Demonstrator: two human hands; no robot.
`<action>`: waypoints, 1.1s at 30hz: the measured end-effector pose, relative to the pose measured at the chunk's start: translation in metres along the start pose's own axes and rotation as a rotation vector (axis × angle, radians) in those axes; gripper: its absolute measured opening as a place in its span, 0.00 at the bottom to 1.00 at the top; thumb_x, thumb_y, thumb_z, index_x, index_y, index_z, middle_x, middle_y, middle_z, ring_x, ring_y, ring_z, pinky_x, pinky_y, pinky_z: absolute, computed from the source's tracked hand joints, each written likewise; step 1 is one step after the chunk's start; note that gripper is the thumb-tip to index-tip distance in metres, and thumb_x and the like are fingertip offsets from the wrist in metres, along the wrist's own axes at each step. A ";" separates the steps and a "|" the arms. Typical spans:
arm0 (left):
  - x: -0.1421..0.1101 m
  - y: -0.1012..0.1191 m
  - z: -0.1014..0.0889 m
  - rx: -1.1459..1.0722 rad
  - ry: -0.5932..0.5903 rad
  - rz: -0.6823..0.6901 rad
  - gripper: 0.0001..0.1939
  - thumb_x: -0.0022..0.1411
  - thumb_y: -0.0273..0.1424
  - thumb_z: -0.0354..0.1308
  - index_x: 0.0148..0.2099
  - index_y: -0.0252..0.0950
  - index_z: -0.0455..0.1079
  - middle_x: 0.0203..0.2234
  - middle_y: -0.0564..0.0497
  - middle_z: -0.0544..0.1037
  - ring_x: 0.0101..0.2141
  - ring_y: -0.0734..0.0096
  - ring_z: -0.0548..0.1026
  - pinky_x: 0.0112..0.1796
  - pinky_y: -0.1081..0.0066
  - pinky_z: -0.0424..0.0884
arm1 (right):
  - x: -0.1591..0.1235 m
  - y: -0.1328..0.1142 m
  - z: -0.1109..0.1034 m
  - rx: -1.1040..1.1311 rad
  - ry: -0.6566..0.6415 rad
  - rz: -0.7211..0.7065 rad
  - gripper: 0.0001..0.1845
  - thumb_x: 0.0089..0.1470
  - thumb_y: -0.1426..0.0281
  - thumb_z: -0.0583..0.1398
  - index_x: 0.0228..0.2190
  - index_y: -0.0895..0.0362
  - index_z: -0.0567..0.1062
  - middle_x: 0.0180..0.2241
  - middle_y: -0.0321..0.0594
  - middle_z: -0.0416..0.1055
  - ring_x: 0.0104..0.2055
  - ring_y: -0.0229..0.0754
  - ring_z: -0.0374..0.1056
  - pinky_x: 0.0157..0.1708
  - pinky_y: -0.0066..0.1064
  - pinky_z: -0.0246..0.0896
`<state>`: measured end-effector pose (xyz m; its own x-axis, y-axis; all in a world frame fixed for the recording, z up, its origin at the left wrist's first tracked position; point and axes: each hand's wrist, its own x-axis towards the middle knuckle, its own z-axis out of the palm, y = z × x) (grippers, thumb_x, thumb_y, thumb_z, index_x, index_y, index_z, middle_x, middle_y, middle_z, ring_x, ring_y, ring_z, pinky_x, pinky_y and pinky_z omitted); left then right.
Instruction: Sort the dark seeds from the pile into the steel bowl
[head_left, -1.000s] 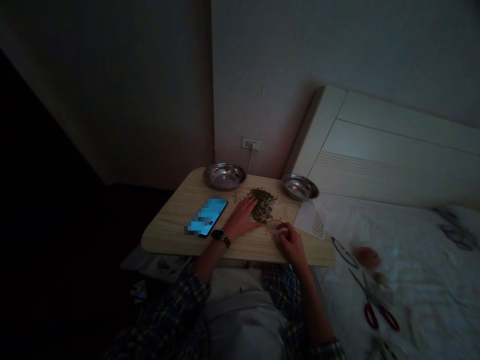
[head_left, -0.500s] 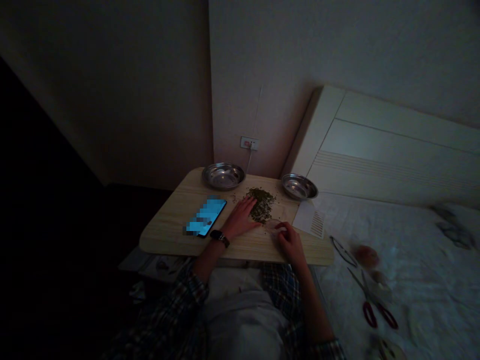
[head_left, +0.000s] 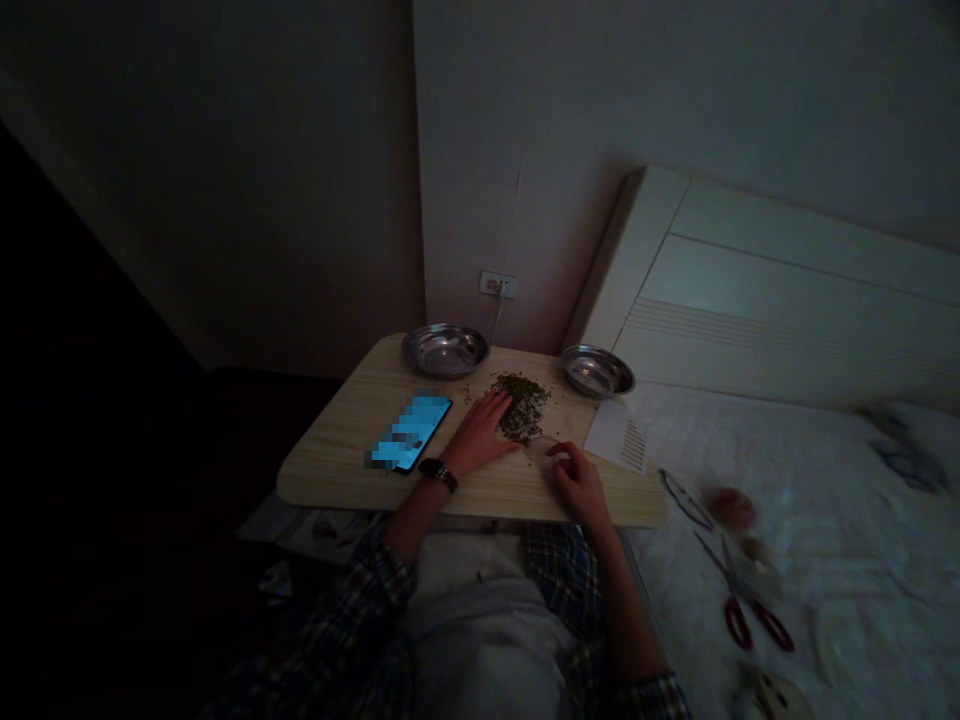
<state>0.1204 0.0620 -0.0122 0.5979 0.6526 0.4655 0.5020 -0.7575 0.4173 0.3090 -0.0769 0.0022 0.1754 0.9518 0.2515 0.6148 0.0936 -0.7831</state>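
Note:
A loose pile of small dark-green bits (head_left: pixel 523 402), like beans or dried leaves, lies spread on the small wooden table (head_left: pixel 337 425). My left hand (head_left: pixel 480 432), with a dark watch at the wrist, rests with fingers stretched out at the pile's left edge, thumb pointing toward its near end. On the near right, the bent fingers of my right hand (head_left: pixel 577 480) pinch the edge of a clear, shallow, round-looking dish (head_left: pixel 541 450). Its exact shape is hard to make out in the dim light. It sits low at the near edge of the pile.
Two steel bowls, a left one (head_left: pixel 446 352) and a right one (head_left: pixel 598 372), stand along the back. A lit phone (head_left: pixel 412 432) lies left of my hand. A white slotted sheet (head_left: pixel 619 435) lies at the right. On the bed beside are scissors (head_left: pixel 739 590) and glasses (head_left: pixel 686 498).
Both hands keep almost the same places and grips. The whole view has shifted very slightly; nothing else visibly moved.

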 end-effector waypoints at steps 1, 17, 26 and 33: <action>0.000 0.000 0.000 -0.001 0.000 0.000 0.43 0.55 0.45 0.62 0.66 0.36 0.49 0.64 0.42 0.55 0.65 0.55 0.48 0.63 0.53 0.47 | 0.000 0.000 0.000 0.000 -0.005 -0.002 0.13 0.49 0.72 0.52 0.37 0.56 0.70 0.15 0.26 0.57 0.18 0.35 0.55 0.21 0.26 0.45; 0.000 0.001 0.000 -0.006 0.000 -0.005 0.42 0.56 0.46 0.61 0.66 0.36 0.49 0.64 0.41 0.54 0.65 0.55 0.47 0.63 0.53 0.46 | 0.000 0.000 0.000 0.007 -0.018 -0.014 0.13 0.49 0.72 0.52 0.37 0.56 0.71 0.15 0.26 0.56 0.18 0.35 0.54 0.22 0.26 0.45; 0.000 0.000 -0.001 -0.012 -0.002 -0.010 0.42 0.55 0.45 0.62 0.65 0.36 0.49 0.64 0.41 0.54 0.65 0.55 0.47 0.63 0.53 0.48 | -0.001 0.000 0.000 0.010 0.007 -0.006 0.14 0.50 0.71 0.51 0.39 0.57 0.70 0.15 0.26 0.55 0.18 0.36 0.54 0.21 0.26 0.44; 0.000 0.002 -0.002 -0.007 -0.007 -0.014 0.42 0.55 0.46 0.61 0.65 0.35 0.49 0.64 0.41 0.54 0.65 0.55 0.47 0.63 0.53 0.47 | -0.001 -0.003 -0.001 0.007 -0.024 -0.018 0.13 0.51 0.71 0.52 0.38 0.57 0.70 0.15 0.26 0.57 0.18 0.35 0.55 0.22 0.26 0.44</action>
<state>0.1204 0.0603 -0.0100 0.5951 0.6630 0.4542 0.5061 -0.7482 0.4290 0.3082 -0.0783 0.0046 0.1456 0.9567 0.2521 0.6121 0.1131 -0.7826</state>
